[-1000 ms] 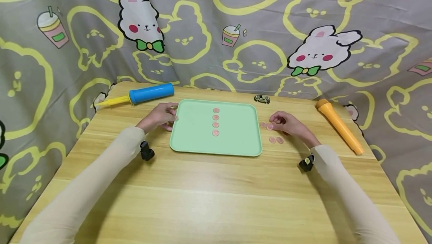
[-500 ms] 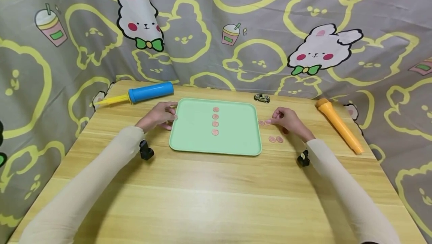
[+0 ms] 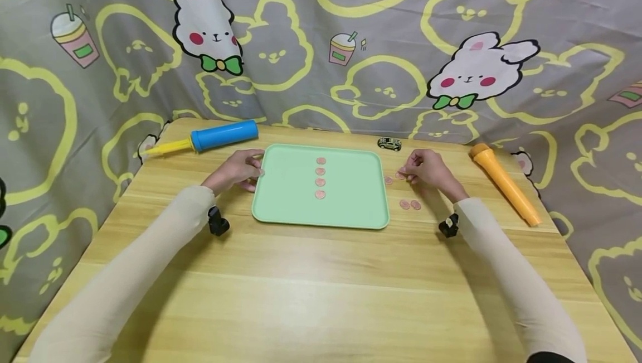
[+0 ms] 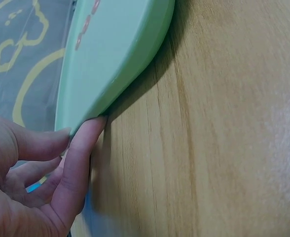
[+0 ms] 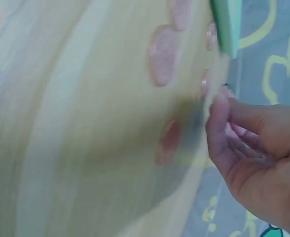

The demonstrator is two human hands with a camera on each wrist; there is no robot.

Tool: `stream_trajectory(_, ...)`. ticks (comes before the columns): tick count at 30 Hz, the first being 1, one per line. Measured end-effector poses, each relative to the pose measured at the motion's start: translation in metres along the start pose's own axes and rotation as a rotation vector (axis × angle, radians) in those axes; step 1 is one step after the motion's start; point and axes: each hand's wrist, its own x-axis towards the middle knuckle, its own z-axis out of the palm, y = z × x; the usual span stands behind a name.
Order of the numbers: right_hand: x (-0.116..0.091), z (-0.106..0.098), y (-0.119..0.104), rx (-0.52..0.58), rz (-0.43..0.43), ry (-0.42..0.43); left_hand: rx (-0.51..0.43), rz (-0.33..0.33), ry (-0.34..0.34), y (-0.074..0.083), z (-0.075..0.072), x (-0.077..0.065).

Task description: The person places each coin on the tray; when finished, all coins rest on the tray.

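A pale green tray [image 3: 286, 201] lies on the table with several copper-coloured coins [image 3: 320, 182] in a column along its middle. My left hand [image 3: 236, 169] holds the tray's left rim; in the left wrist view the thumb and a finger pinch the rim [image 4: 81, 111]. To the right of the tray, my right hand [image 3: 429, 169] pinches a coin [image 3: 400, 175] at its fingertips. Nearby on the table lie a coin beside the tray [image 3: 388, 180] and a pair nearer the front [image 3: 410, 204]. Another coin [image 5: 168, 143] appears under the right hand in the right wrist view.
A small toy car [image 3: 389, 144] stands behind the tray. At back left lies a blue and yellow hand pump [image 3: 224, 135]; an orange toy microphone [image 3: 505, 185] lies at the right. A patterned curtain [image 3: 301, 45] hangs around the wooden table [image 3: 301, 290].
My right hand has shifted slightly towards the back of the table, the coin at its fingertips moving with it. My left hand stays on the tray's rim.
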Motion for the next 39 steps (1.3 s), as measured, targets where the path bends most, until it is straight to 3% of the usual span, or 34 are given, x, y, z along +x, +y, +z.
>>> stream_trajectory(4, -0.004, -0.003, -0.009, 0.032, 0.013, -0.042, 0.005, -0.016, 0.001, -0.001, 0.001, 0.000)
stream_trajectory(12, -0.013, 0.001, -0.024, 0.211, 0.007, -0.189, -0.003, -0.026, -0.011, -0.003, 0.001, -0.006)
stream_trajectory(22, -0.013, 0.010, -0.040, 0.325, 0.017, -0.219, 0.002, -0.003, -0.004, 0.011, 0.004, -0.003)
stream_trajectory(30, -0.009, 0.037, -0.060, 0.428, 0.040, -0.257, 0.000, -0.014, 0.006, 0.008, 0.000, -0.004)
stream_trajectory(39, -0.005, 0.058, -0.075, 0.502, 0.077, -0.228, -0.032, -0.005, -0.014, 0.004, -0.009, 0.005)
